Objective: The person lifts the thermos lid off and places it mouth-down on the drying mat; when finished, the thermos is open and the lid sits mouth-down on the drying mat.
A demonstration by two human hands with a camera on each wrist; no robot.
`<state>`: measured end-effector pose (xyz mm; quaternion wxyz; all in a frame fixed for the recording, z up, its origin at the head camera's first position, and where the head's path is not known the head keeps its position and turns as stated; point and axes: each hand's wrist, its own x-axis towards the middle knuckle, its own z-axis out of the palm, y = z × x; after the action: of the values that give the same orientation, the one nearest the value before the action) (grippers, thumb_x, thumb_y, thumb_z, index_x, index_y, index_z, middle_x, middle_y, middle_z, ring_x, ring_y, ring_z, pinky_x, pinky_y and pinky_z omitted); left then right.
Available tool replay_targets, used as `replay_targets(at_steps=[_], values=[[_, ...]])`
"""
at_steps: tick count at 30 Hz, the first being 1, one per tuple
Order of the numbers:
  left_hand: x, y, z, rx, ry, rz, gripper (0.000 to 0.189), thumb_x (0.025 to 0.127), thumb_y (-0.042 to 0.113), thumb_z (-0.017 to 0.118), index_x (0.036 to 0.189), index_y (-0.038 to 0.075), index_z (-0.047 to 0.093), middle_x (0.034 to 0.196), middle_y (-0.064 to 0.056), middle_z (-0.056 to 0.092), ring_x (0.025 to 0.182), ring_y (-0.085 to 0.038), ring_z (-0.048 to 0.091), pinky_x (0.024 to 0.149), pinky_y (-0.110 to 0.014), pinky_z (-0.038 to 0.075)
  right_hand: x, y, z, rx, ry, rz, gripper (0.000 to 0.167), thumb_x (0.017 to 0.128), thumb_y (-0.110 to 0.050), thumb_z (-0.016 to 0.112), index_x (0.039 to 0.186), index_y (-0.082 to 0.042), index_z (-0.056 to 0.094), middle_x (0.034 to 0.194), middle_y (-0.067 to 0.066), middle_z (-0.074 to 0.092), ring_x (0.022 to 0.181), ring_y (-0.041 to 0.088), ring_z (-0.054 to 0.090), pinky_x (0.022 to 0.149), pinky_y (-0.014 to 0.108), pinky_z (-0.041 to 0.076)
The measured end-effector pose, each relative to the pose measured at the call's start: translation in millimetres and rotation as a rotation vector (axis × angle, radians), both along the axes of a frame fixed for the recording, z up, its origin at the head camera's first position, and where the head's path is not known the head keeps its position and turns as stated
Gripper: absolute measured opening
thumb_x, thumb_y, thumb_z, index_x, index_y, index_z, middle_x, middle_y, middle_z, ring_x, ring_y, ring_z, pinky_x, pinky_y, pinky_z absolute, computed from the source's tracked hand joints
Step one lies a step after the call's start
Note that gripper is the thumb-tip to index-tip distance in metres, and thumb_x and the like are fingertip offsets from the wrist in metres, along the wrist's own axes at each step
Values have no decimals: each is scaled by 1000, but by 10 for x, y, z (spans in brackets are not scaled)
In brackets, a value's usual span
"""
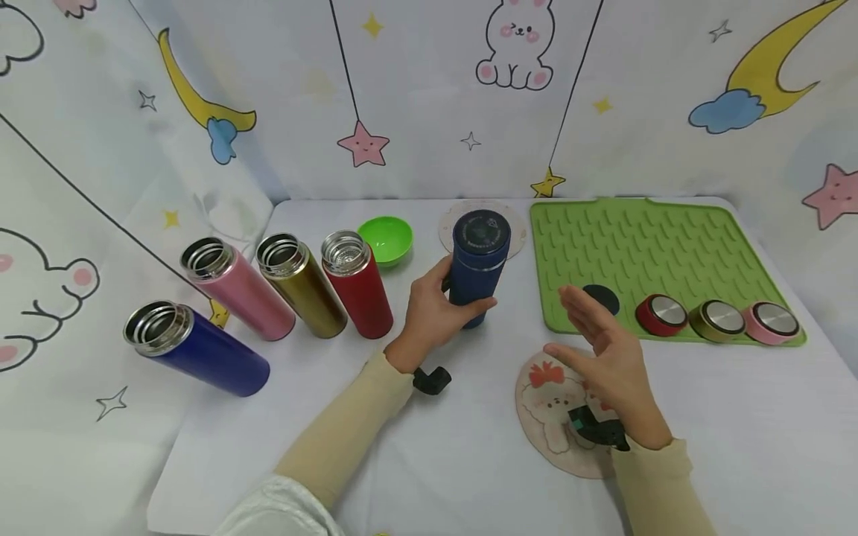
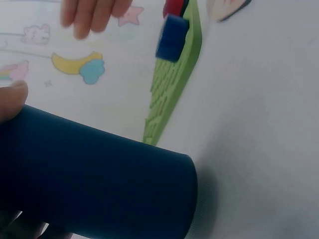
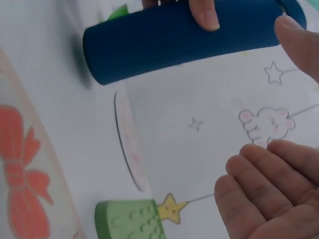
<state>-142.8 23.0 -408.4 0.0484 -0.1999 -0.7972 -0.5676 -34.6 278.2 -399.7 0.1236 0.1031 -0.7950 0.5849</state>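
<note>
My left hand (image 1: 432, 309) grips a navy thermos (image 1: 477, 272) by its lower half, thumb on the near side. The thermos is capped and stands nearly upright, with a dark lid (image 1: 481, 231) on top. In the left wrist view the thermos (image 2: 99, 169) fills the lower left, and its base appears close to the white cloth; whether it touches is unclear. My right hand (image 1: 613, 365) is held to the right of it, fingers extended and thumb apart, holding nothing. In the right wrist view that palm (image 3: 279, 199) is apart from the thermos (image 3: 189, 42).
Uncapped flasks stand at left: blue (image 1: 214, 353), pink (image 1: 251, 294), gold (image 1: 308, 290), red (image 1: 358, 286). Behind is a green bowl (image 1: 386, 240). The green mat (image 1: 643, 253) bears red (image 1: 661, 314), gold (image 1: 717, 320), pink (image 1: 771, 322) and dark (image 1: 601, 299) lids. A round bunny mat (image 1: 550, 424) lies below my right hand.
</note>
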Motion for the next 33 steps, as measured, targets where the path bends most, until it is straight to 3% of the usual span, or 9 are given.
replay_targets(at_steps=[3,7,13,18,27,33], values=[[216,-113,67,28,35,-44,73,79,28,93,142,19,58,132,0,72,125,-15,68,111,-38,54,14,-35,15,-66,44,33,81,78,23,76,151,4,48,154,10,57,139,6,57,111,15,46],[471,-256,174,26,107,-56,71,76,25,95,138,19,61,129,1,74,123,-13,69,108,-34,56,46,-155,117,-157,113,75,76,77,26,74,147,9,50,150,11,61,137,12,61,111,21,50],[719,-407,234,-34,174,-6,77,73,24,97,141,17,61,132,0,74,124,-15,70,109,-36,56,23,-476,479,-238,268,150,74,74,18,83,141,16,53,144,23,63,132,23,65,108,30,53],[812,-454,198,-36,184,20,80,73,23,97,144,15,59,135,-2,72,126,-15,69,112,-38,54,7,-791,729,-215,320,188,83,71,2,93,142,14,53,144,23,63,134,24,64,109,33,52],[851,-430,112,-33,262,112,75,77,20,94,142,9,58,131,-9,72,122,-22,70,108,-37,57,51,-1236,883,-29,242,-3,103,57,17,93,150,-6,55,146,15,63,131,13,66,108,27,54],[882,-433,119,-61,298,106,74,79,20,93,142,8,57,133,-10,72,121,-23,71,106,-36,58,53,-1316,919,18,225,-50,92,59,12,95,143,-4,61,135,14,71,116,8,70,94,20,60]])
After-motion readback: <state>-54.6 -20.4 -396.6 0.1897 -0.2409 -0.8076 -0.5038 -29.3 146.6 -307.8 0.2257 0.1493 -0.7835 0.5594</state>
